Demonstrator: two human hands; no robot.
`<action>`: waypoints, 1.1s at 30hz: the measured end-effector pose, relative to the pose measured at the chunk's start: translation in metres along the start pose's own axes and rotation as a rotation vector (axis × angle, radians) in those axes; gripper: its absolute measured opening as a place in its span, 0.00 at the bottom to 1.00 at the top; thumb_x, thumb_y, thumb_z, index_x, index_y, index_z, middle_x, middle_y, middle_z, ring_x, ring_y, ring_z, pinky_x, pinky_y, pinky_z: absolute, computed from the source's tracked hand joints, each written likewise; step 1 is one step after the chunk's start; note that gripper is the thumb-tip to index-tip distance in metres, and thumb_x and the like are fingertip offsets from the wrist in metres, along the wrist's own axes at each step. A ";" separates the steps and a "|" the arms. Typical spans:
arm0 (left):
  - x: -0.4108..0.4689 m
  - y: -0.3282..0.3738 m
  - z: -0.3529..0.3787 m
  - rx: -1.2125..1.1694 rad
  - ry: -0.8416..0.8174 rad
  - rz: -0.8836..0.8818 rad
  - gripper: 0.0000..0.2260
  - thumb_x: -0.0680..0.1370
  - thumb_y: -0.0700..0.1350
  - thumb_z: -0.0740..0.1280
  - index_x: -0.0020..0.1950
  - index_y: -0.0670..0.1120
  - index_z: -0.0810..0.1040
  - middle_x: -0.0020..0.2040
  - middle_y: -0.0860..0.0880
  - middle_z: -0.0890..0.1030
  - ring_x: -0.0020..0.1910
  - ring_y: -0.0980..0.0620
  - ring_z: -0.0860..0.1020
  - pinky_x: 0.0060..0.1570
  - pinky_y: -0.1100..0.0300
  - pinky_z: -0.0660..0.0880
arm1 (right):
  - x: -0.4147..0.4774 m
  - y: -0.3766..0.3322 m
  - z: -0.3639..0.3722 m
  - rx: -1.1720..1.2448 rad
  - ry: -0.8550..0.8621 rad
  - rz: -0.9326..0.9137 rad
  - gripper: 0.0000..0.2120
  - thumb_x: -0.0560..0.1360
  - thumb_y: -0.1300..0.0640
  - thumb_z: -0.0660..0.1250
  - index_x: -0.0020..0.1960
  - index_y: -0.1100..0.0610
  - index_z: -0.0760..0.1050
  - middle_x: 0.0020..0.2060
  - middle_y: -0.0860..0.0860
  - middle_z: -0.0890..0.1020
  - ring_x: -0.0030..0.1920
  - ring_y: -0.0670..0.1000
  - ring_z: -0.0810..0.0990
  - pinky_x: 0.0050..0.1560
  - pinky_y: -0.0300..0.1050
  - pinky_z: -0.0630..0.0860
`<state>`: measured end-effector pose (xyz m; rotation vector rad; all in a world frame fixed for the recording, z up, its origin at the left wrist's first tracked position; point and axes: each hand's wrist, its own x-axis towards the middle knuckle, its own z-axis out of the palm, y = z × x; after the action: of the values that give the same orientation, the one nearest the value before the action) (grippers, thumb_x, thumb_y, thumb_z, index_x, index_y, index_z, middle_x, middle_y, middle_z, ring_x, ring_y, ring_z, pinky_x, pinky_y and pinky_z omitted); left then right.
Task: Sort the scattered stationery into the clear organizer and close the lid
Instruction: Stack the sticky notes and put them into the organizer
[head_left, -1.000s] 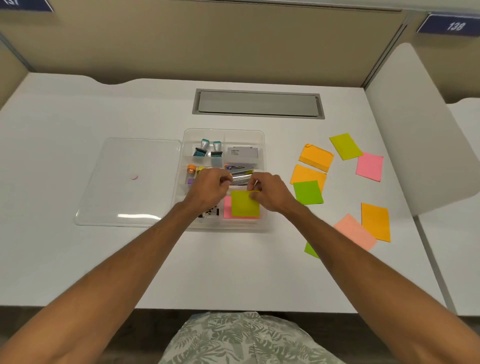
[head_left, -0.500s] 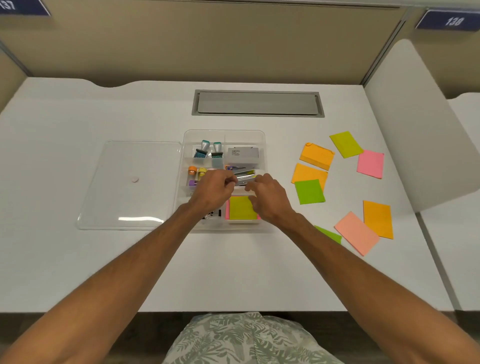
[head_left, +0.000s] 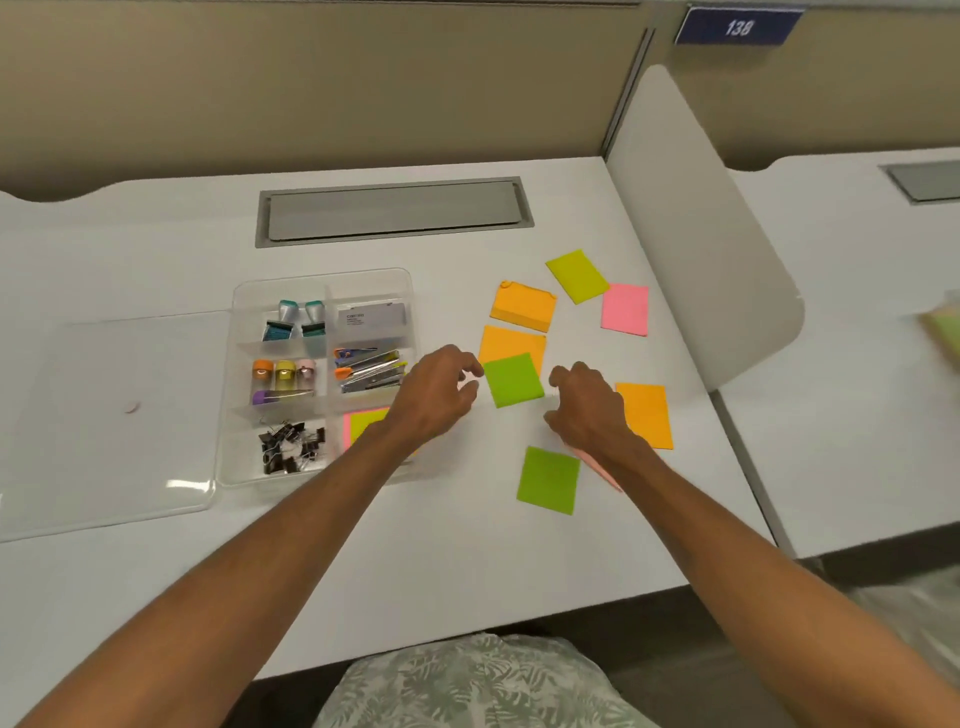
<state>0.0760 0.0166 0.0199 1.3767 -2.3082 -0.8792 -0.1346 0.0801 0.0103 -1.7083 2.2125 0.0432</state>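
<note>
The clear organizer (head_left: 236, 384) sits left of centre with stamps, small bottles, binder clips, staplers and a yellow-green note on a pink pad (head_left: 363, 423) in its front right compartment. Its lid (head_left: 104, 426) lies flat to its left. My left hand (head_left: 436, 395) hovers at the organizer's right edge, fingers apart, holding nothing. My right hand (head_left: 587, 410) hovers open just right of a green sticky pad (head_left: 511, 380). That green pad lies between both hands, overlapping an orange pad (head_left: 511, 343). A salmon pad is partly hidden under my right wrist.
More sticky pads are scattered on the white desk: orange (head_left: 522, 306), yellow-green (head_left: 576, 275), pink (head_left: 625, 309), orange (head_left: 644, 415), green (head_left: 548, 480). A grey cable hatch (head_left: 392, 210) lies behind the organizer. A white divider panel (head_left: 691, 234) stands at the right.
Both hands left the organizer's front right compartment and moved right to either side of the green pad. The yellow-green note stays in the compartment. The view has swung right.
</note>
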 end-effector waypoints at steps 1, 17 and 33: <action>0.004 0.008 0.009 0.012 -0.025 -0.004 0.08 0.76 0.42 0.67 0.55 0.46 0.80 0.51 0.46 0.79 0.51 0.48 0.78 0.52 0.51 0.73 | -0.002 0.012 -0.002 -0.037 -0.021 0.041 0.20 0.70 0.55 0.70 0.60 0.57 0.70 0.56 0.56 0.73 0.58 0.60 0.73 0.44 0.50 0.68; -0.011 0.074 0.118 0.613 -0.417 0.273 0.27 0.68 0.58 0.72 0.59 0.45 0.69 0.56 0.45 0.72 0.56 0.44 0.70 0.53 0.50 0.65 | 0.009 0.076 0.008 -0.096 -0.096 0.073 0.32 0.65 0.52 0.76 0.63 0.58 0.65 0.58 0.57 0.74 0.59 0.60 0.72 0.53 0.53 0.71; -0.004 0.065 0.089 0.110 -0.397 -0.138 0.07 0.76 0.46 0.66 0.53 0.51 0.76 0.53 0.49 0.80 0.50 0.47 0.77 0.45 0.55 0.72 | 0.018 0.084 -0.007 0.453 -0.165 0.051 0.11 0.74 0.61 0.64 0.53 0.53 0.81 0.56 0.54 0.81 0.53 0.55 0.78 0.44 0.43 0.70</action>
<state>-0.0150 0.0739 -0.0057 1.5378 -2.6084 -1.1755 -0.2192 0.0847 -0.0039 -1.3491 1.9580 -0.2741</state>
